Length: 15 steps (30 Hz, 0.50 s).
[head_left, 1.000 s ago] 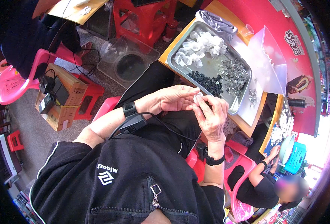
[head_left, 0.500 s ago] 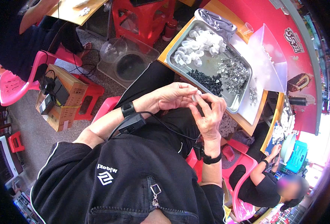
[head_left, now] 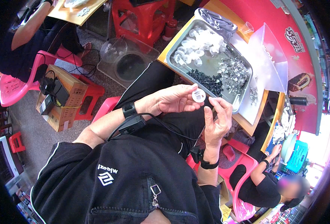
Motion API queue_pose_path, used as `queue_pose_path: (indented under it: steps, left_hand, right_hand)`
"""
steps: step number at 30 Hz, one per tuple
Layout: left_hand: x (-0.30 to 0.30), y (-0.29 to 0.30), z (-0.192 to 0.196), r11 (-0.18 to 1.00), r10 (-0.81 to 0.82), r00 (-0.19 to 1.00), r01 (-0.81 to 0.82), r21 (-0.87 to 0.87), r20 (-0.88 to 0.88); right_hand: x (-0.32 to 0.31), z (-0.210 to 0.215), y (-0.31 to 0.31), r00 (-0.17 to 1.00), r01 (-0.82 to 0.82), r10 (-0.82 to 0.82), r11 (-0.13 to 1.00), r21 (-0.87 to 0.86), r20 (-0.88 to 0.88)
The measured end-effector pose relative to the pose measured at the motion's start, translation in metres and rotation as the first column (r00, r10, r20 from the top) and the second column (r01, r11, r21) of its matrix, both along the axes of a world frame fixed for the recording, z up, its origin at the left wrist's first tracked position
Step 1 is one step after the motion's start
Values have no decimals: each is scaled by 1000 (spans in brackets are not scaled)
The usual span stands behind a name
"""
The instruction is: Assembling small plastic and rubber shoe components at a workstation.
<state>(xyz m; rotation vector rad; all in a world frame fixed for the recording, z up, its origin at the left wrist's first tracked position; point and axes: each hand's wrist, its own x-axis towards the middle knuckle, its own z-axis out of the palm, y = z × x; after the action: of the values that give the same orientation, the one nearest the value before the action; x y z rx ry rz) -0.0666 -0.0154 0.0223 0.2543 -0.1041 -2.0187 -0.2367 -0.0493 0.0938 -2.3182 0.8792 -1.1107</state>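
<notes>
This looks like a small, makeshift workshop. A metal tray (head_left: 209, 66) on a table (head_left: 243, 126) holds heaps sorted by kind: white plastic parts (head_left: 195, 48), black pieces (head_left: 205, 79) and shiny bits (head_left: 232, 74), with a translucent bin (head_left: 276, 72) just right of it. Below and right of the tray, a co-worker (head_left: 260, 191) sits near more white pieces (head_left: 279, 134); far left of it, another person (head_left: 21, 56) is at a pink plastic chair (head_left: 13, 92).

The left hand (head_left: 174, 100) is pinching between thumb and fingers, its lower fingers curling loosely. Behind that grip, the left forearm (head_left: 101, 129) is slanting back leftward. Just right of the grip, the right hand (head_left: 218, 118) is hovering, thumb and forefinger standing apart, the right forearm (head_left: 209, 176) extending below.
</notes>
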Motion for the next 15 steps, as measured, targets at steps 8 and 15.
queue_pose_path:
  steps: [8, 15]
  left_hand:
    - [2, 0, -1, 998, -25, 993, 31, -47, 119]
    - [4, -2, -6, 997, -26, 973, 43, -69, 231]
  right_hand:
    - [10, 17, -10, 987, -57, 27, 981, -187, -158]
    - [17, 22, -23, 893, -279, 194, 947, -160, -405]
